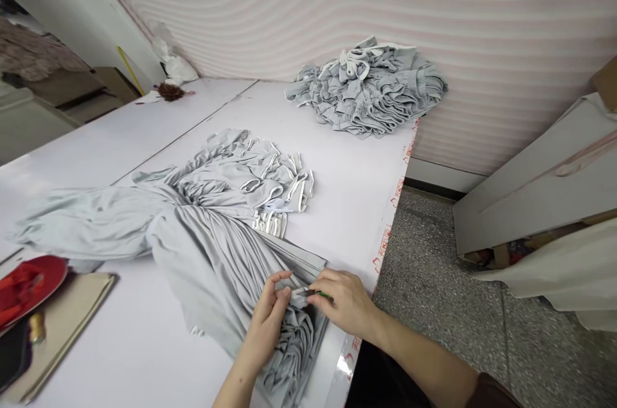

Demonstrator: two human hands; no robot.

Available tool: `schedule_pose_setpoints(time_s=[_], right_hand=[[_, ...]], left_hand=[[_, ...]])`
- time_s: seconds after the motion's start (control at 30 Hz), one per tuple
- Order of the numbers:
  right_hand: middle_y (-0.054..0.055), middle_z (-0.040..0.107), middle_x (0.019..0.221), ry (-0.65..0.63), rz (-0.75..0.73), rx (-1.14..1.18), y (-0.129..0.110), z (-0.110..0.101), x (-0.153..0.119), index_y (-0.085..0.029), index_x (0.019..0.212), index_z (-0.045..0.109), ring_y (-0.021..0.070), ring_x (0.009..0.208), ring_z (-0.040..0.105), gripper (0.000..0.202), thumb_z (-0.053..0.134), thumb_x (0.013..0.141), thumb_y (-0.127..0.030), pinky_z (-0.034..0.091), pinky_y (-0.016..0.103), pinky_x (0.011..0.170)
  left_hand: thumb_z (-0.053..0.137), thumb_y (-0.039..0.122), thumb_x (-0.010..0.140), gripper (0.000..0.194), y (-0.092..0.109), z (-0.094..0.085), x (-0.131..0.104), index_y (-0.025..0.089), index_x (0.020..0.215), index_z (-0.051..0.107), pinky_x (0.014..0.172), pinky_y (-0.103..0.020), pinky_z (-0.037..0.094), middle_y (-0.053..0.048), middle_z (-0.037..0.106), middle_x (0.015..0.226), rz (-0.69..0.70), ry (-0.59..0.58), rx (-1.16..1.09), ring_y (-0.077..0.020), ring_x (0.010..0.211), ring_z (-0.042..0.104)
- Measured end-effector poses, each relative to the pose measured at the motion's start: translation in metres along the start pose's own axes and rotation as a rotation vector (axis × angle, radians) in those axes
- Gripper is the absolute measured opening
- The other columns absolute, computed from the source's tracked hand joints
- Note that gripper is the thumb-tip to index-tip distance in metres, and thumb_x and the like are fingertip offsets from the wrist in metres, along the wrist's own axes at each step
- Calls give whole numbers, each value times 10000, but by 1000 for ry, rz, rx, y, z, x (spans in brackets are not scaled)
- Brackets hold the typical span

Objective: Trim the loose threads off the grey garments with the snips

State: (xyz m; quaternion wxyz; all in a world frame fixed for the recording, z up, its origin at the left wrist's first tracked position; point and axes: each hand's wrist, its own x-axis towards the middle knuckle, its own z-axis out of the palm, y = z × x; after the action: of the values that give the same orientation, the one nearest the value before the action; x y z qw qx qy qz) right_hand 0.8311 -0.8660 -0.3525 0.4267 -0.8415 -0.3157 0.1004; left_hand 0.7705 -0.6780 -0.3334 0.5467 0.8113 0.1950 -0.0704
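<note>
A long bundle of grey fabric garments (212, 247) stretches across the white table, its gathered end near the front right edge. My left hand (270, 311) is closed in a pinch on a pale fabric edge (299, 298) at that end. In my right hand (344, 302), thread snips (322, 295) with a bit of green on the handle point left at this edge. The blades lie close to my left fingertips; whether they touch the cloth I cannot tell. Beyond, another part of the grey bundle (270, 177) shows white-trimmed ends.
A heap of grey garments (371, 90) sits at the table's far right corner. At left lie a red dish (53, 270) with red cloth, a beige folder (81, 305) and a small gold spool (36, 328). Right of the table edge is speckled floor (434, 279) and a white cabinet (535, 183).
</note>
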Motion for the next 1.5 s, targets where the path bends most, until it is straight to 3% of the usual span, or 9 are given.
schedule_pose_setpoints(time_s=[0.17, 0.3, 0.4, 0.53, 0.67, 0.83, 0.93, 1.2, 1.5], right_hand=[[19, 669, 999, -31, 213, 109, 12, -13, -12, -230, 1014, 673, 190, 890, 650, 186, 665, 828, -242, 473, 290, 764], [39, 642, 1063, -85, 278, 46, 16, -10, -18, -219, 1074, 610, 213, 939, 634, 304, 565, 795, -107, 457, 325, 804], [47, 633, 1069, -88, 284, 21, 15, -5, -20, -211, 1044, 593, 213, 944, 625, 335, 505, 764, -51, 451, 321, 792], [42, 643, 1038, -12, 296, 83, 16, 1, -25, -208, 1009, 561, 212, 973, 618, 290, 527, 755, -71, 450, 318, 824], [21, 653, 930, 82, 293, 149, 14, 12, -28, -213, 904, 553, 201, 890, 632, 160, 532, 784, -109, 464, 304, 775], [10, 663, 873, 113, 201, 205, 7, 24, -26, -205, 910, 580, 185, 828, 637, 189, 549, 788, -64, 467, 289, 740], [18, 662, 941, 62, 180, 192, 3, 18, -28, -207, 920, 642, 181, 854, 645, 155, 648, 794, -116, 474, 281, 753], [6, 707, 950, -11, 175, 158, -3, 4, -32, -251, 989, 732, 173, 853, 673, 155, 703, 839, -276, 489, 272, 759], [13, 686, 983, -28, 219, 115, -4, 10, -27, -233, 990, 694, 191, 866, 663, 211, 748, 788, -262, 479, 288, 751]], left_hand=[[525, 340, 825, 176, 6, -22, -5, 214, 931, 586, 653, -325, 393, -26, 633, 721, 102, -71, 842, -238, 700, 607], [472, 36, 762, 240, 7, -1, -15, 199, 862, 616, 757, -392, 396, -63, 684, 812, 435, -108, 1278, -243, 724, 646], [491, 79, 810, 156, 5, 30, -16, 198, 840, 587, 688, -355, 402, -37, 663, 784, 634, -169, 1168, -214, 655, 633], [440, 142, 894, 146, 0, 49, -11, 208, 790, 519, 623, -319, 394, -10, 632, 723, 606, -109, 1016, -189, 610, 606], [428, 155, 905, 188, -7, 39, -14, 229, 736, 460, 609, -287, 411, 19, 582, 702, 628, -106, 844, -160, 596, 568], [399, 93, 895, 170, -20, 29, -24, 217, 928, 510, 605, -257, 465, -18, 583, 799, 777, 217, 686, -159, 687, 598], [456, 105, 890, 149, -31, 28, -28, 221, 945, 531, 636, -257, 483, -22, 596, 812, 816, 306, 687, -158, 704, 607], [507, 78, 873, 165, -39, 22, -33, 220, 940, 557, 662, -264, 490, -32, 615, 808, 898, 311, 738, -158, 710, 592], [551, 146, 855, 101, -39, 21, -34, 226, 837, 611, 729, -305, 509, -58, 662, 870, 803, 350, 582, -193, 810, 640]])
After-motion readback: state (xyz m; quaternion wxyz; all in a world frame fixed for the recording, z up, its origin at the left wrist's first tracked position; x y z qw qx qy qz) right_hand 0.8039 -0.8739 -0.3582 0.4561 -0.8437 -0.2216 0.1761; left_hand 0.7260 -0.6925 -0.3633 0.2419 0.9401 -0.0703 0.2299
